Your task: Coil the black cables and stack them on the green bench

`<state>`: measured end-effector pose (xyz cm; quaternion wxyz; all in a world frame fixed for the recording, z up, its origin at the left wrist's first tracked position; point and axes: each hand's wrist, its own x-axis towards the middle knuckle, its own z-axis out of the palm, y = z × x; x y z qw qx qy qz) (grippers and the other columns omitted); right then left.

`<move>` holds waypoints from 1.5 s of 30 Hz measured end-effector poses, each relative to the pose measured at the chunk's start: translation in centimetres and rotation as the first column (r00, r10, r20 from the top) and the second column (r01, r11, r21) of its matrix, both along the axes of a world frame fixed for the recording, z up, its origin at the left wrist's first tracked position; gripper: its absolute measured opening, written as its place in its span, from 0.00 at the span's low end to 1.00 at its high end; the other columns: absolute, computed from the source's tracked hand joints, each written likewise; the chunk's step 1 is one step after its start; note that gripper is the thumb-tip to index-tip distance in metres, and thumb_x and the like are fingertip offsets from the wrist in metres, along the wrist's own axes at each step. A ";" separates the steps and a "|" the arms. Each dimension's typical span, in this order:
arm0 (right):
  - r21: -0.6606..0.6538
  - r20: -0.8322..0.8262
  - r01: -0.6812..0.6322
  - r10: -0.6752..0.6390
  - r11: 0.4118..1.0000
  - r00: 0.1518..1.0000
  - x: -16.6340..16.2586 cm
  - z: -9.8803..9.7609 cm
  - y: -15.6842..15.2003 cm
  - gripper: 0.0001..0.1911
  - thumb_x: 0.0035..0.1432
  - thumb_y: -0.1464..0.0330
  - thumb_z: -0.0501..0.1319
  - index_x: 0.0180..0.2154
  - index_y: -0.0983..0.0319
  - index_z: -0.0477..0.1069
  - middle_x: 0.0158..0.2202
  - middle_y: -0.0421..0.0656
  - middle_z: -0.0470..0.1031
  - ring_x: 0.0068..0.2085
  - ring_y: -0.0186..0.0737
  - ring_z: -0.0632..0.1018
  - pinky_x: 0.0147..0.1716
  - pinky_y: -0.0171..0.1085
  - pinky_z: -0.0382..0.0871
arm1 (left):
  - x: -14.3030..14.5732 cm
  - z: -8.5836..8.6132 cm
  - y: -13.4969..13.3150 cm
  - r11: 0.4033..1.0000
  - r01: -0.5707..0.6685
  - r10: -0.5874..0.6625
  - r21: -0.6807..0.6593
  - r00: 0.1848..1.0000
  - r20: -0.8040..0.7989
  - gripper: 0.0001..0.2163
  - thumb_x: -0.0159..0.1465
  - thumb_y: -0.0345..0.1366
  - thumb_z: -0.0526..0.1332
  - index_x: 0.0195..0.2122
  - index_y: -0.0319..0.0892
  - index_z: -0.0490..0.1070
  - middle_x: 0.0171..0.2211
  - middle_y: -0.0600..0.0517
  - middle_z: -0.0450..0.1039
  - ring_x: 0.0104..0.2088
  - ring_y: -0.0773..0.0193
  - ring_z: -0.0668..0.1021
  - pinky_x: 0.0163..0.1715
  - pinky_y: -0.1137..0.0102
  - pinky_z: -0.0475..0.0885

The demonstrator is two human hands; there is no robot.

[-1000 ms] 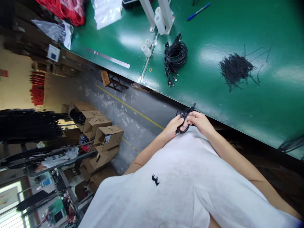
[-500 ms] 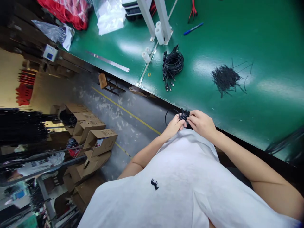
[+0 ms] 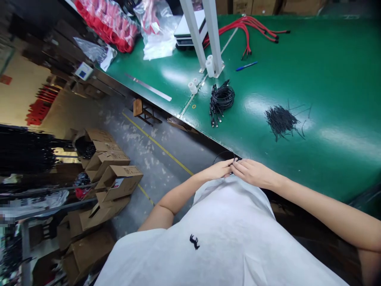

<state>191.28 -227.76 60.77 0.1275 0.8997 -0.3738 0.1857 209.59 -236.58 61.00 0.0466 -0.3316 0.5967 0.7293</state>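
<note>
My left hand and my right hand meet fingertip to fingertip at the near edge of the green table, just above my white shirt. Both pinch a thin black cable, whose loop arcs up behind the fingers; most of it is hidden by the hands. A coiled bundle of black cables lies on the table beyond my hands. To its right sits a heap of black cable ties.
Red cables and a blue pen lie farther back. White posts stand mid-table, with small white rolls and a metal ruler to the left. Cardboard boxes and a wooden stool stand on the floor at left.
The view has tilted up, showing more of the far table. My hands have flattened and drawn closer together over the cable, whose bunch is less visible than before.
</note>
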 end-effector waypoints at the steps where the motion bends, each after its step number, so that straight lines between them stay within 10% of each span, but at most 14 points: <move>1: -0.017 -0.025 -0.015 0.014 1.000 1.000 -0.1 0.5 -0.1 0.18 0.68 0.77 0.49 0.46 0.66 0.77 0.42 0.50 0.78 0.45 0.43 0.77 0.49 0.42 0.70 | 0.0 0.0 -0.2 0.999 -0.012 0.013 0.037 0.999 -0.031 0.18 0.65 0.40 0.58 0.53 0.37 0.68 0.19 0.62 0.57 0.20 0.71 0.60 0.22 0.73 0.54; 7: -0.108 -0.209 -0.010 -0.013 0.994 0.978 -0.2 2.5 -0.9 0.18 0.68 0.77 0.48 0.49 0.71 0.75 0.48 0.54 0.76 0.47 0.46 0.74 0.45 0.45 0.67 | -0.4 0.1 -1.1 0.981 -0.039 0.056 0.188 0.995 -0.084 0.19 0.56 0.50 0.69 0.34 0.38 0.68 0.19 0.60 0.61 0.20 0.74 0.61 0.22 0.73 0.53; 11: -0.080 -0.280 -0.006 -0.017 0.997 0.960 -0.2 2.2 -1.1 0.13 0.65 0.76 0.53 0.32 0.68 0.74 0.32 0.49 0.71 0.34 0.42 0.71 0.33 0.42 0.60 | -0.8 0.1 -1.3 0.952 -0.053 0.091 0.303 0.989 -0.113 0.28 0.49 0.56 0.73 0.37 0.39 0.66 0.25 0.59 0.65 0.19 0.76 0.62 0.21 0.73 0.52; 21: 0.050 -0.280 0.324 -0.298 0.945 0.913 2.7 0.8 -1.4 0.14 0.58 0.82 0.52 0.28 0.69 0.75 0.24 0.48 0.67 0.29 0.42 0.68 0.28 0.41 0.53 | -1.8 -0.9 -2.1 0.971 -0.062 0.079 0.231 0.995 -0.065 0.28 0.54 0.47 0.72 0.50 0.37 0.66 0.20 0.63 0.60 0.20 0.73 0.63 0.23 0.74 0.55; 27: 0.587 -0.342 0.458 -0.309 0.667 0.887 1.0 2.5 -4.7 0.12 0.63 0.76 0.54 0.37 0.69 0.77 0.33 0.54 0.77 0.33 0.46 0.76 0.28 0.39 0.53 | -3.3 -1.9 -1.7 0.955 -0.280 0.281 0.101 0.960 0.004 0.11 0.64 0.30 0.57 0.48 0.37 0.69 0.26 0.55 0.69 0.28 0.68 0.73 0.34 0.71 0.68; 30: 0.626 -0.324 0.509 -0.397 0.591 0.859 -0.3 3.0 -6.3 0.15 0.66 0.73 0.52 0.40 0.70 0.76 0.38 0.55 0.79 0.38 0.46 0.78 0.29 0.38 0.55 | -3.1 -1.8 -2.5 0.927 -0.305 0.299 -0.218 0.952 -0.059 0.16 0.66 0.27 0.52 0.54 0.39 0.68 0.37 0.49 0.75 0.40 0.63 0.77 0.47 0.66 0.72; 32: 0.603 -0.310 0.512 -0.411 0.613 0.857 -0.6 3.0 -6.9 0.16 0.66 0.73 0.50 0.41 0.71 0.76 0.38 0.56 0.79 0.39 0.46 0.79 0.30 0.38 0.56 | -2.5 -1.3 -3.7 0.807 -0.158 0.134 -0.569 0.987 -0.084 0.21 0.67 0.28 0.54 0.61 0.44 0.65 0.47 0.46 0.74 0.50 0.59 0.75 0.55 0.60 0.69; 34: 0.574 -0.306 0.478 -0.367 0.665 0.878 -0.6 2.7 -7.0 0.16 0.65 0.75 0.50 0.41 0.72 0.75 0.38 0.56 0.78 0.39 0.47 0.78 0.31 0.39 0.56 | -2.2 -0.7 -5.3 0.542 0.054 -0.047 -0.839 0.998 0.034 0.24 0.66 0.32 0.60 0.64 0.48 0.65 0.54 0.45 0.71 0.56 0.53 0.71 0.59 0.54 0.65; 37: 0.534 -0.315 0.399 -0.262 0.746 0.912 -0.2 1.9 -6.8 0.15 0.63 0.77 0.49 0.39 0.72 0.75 0.37 0.57 0.78 0.37 0.46 0.77 0.32 0.40 0.56 | -2.7 -0.5 -7.5 0.194 0.268 -0.201 -0.944 0.952 0.229 0.21 0.62 0.37 0.67 0.57 0.48 0.73 0.61 0.42 0.65 0.62 0.45 0.65 0.62 0.48 0.61; 39: 0.515 -0.326 0.372 -0.224 0.772 0.918 -0.1 1.2 -6.8 0.15 0.62 0.78 0.49 0.38 0.72 0.75 0.36 0.57 0.77 0.36 0.46 0.75 0.32 0.40 0.56 | -3.8 -0.9 -8.3 0.137 0.301 -0.289 -0.944 0.923 0.253 0.18 0.60 0.37 0.67 0.52 0.44 0.76 0.65 0.42 0.62 0.64 0.44 0.63 0.65 0.48 0.58; 45: 0.469 -0.358 0.385 -0.227 0.795 0.906 -0.5 -0.1 -7.8 0.17 0.63 0.77 0.48 0.38 0.70 0.75 0.35 0.56 0.75 0.36 0.46 0.71 0.35 0.43 0.59 | -7.1 -4.0 -6.5 0.638 0.158 -0.113 -0.753 0.987 0.112 0.16 0.63 0.30 0.61 0.53 0.39 0.73 0.54 0.43 0.75 0.56 0.53 0.74 0.61 0.60 0.67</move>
